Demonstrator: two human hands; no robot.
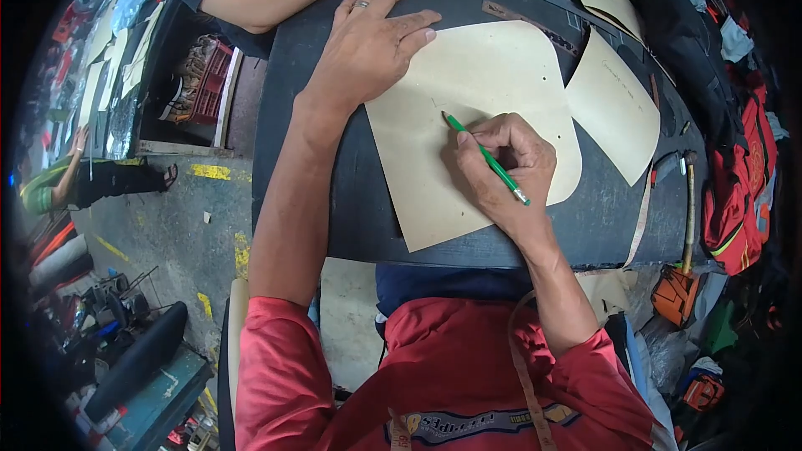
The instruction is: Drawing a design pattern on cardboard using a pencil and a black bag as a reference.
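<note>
Your right hand (525, 160) pinches the green pencil (494, 164) between thumb and fingers; its long axis slants up and left across the cream card sheet (418, 163), the tip at the sheet left of that hand. Your left hand (365, 52), farther from the tip, lies fingers spread at the sheet's upper-left corner on the dark surface (359, 209). Small handwriting marks the cream card piece (614, 117) to the right; lettering crosses your red shirt (443, 351).
</note>
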